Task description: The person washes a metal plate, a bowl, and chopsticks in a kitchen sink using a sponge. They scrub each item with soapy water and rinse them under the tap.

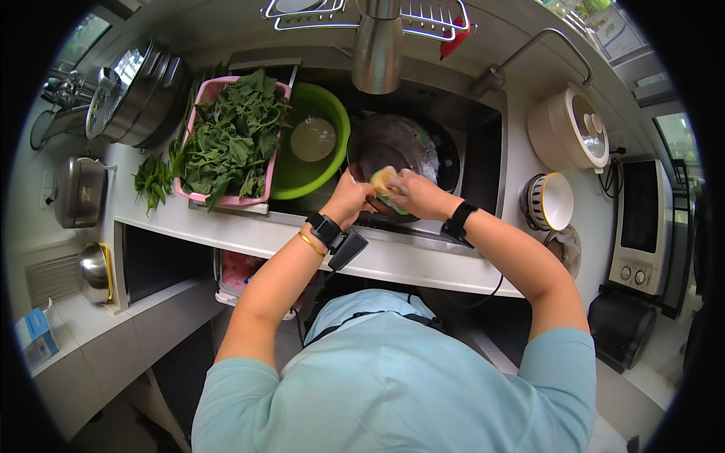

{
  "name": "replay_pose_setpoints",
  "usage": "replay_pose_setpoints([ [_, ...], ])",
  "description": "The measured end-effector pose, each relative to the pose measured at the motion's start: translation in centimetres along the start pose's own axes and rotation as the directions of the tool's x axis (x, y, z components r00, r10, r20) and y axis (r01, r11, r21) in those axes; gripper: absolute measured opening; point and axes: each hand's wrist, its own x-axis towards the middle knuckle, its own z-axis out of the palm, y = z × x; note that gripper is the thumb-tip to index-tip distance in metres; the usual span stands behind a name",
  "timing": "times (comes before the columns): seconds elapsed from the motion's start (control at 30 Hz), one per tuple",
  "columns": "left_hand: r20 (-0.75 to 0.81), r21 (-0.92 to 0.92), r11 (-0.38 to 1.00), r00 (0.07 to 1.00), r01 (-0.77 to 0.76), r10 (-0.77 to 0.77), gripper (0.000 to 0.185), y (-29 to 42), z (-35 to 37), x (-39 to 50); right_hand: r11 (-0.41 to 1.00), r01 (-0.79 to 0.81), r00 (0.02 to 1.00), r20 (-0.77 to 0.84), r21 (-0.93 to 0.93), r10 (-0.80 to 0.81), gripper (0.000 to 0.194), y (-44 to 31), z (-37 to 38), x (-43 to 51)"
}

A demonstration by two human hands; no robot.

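Note:
A dark round pan point(391, 139) sits tilted in the steel sink point(488, 136), with whitish suds along its right inner side. At the pan's near left edge, my left hand point(348, 199) grips the rim. In my right hand point(423, 195) is a yellow and green sponge point(385, 181), pressed to the near part of the pan; the fingers partly cover it. A green plastic basin point(341, 116) holding water stands just left of the pan. Something pale and round point(313, 140) shows inside that basin.
A pink basket point(226, 199) heaped with leafy greens point(235, 136) stands left of the basin, beside green peppers point(154, 180). The faucet point(376, 56) overhangs the sink. Stacked bowls point(552, 201), a cream pot point(558, 133) and a microwave point(640, 221) are to the right.

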Motion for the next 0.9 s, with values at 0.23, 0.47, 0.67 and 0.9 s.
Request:
replay_pose_setpoints([
  [0.23,0.158,-0.020,1.000,0.987,0.021,-0.018,0.053,-0.2,1.1,0.3,0.986,-0.031,0.918,-0.395,-0.165,-0.038,0.026,0.7,-0.4,1.1],
  [0.47,0.043,0.003,0.999,0.998,-0.054,0.053,0.055,0.1,0.4,0.0,0.944,-0.151,0.988,-0.015,-0.293,0.153,0.031,0.8,-0.3,-0.7],
  [0.67,0.136,-0.107,0.994,0.991,0.022,-0.007,0.057,0.1,1.3,0.0,0.973,0.160,0.963,-0.189,-0.167,-0.191,0.032,1.3,0.1,0.3],
  [0.9,0.117,0.001,0.999,0.992,-0.054,0.054,0.062,0.5,0.7,-0.5,0.909,-0.296,0.931,-0.303,-0.294,0.205,0.038,1.9,-0.2,-0.4],
])
